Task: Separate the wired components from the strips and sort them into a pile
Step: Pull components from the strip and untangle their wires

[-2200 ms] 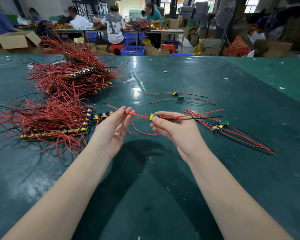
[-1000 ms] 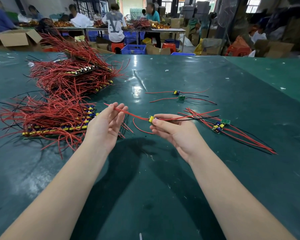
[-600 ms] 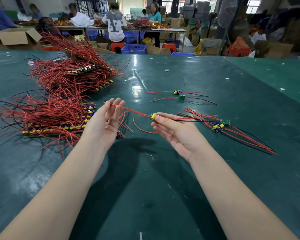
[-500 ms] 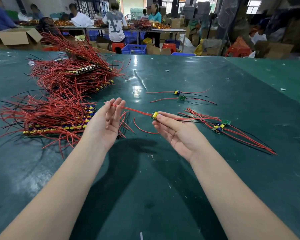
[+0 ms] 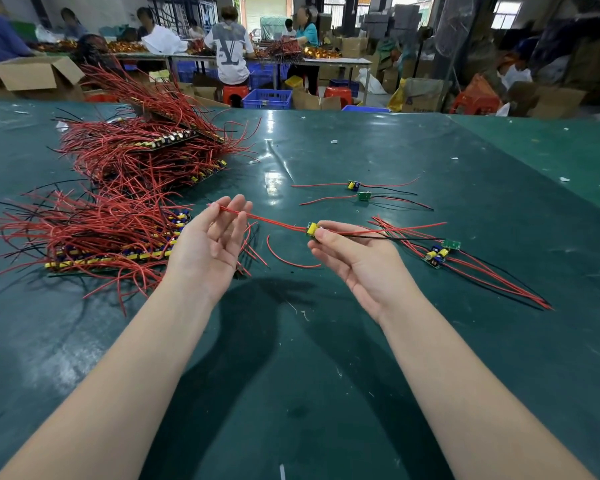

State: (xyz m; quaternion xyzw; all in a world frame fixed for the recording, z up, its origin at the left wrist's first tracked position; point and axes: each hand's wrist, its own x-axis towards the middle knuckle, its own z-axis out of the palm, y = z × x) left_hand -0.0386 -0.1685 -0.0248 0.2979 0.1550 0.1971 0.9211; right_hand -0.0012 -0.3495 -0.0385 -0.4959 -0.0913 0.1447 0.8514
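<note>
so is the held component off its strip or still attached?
Off: the component hangs in air between right hand and left hand, clear of the strips.

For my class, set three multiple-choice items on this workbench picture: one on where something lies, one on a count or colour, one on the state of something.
1. Where does the small pile of separated components lie?
A. right of the right hand
B. left of the left hand
C. in a box

2. How many separated components lie alone farther back on the table?
A. none
B. two
C. five

3. What is the right hand doing?
A. lying flat on the table
B. pinching the yellow component
C. hanging empty

Key: 1 A, it sits beyond the right hand. 2 B, one lies beside another. 3 B, its fingers close on the part, whose red wire crosses the left hand.
</note>
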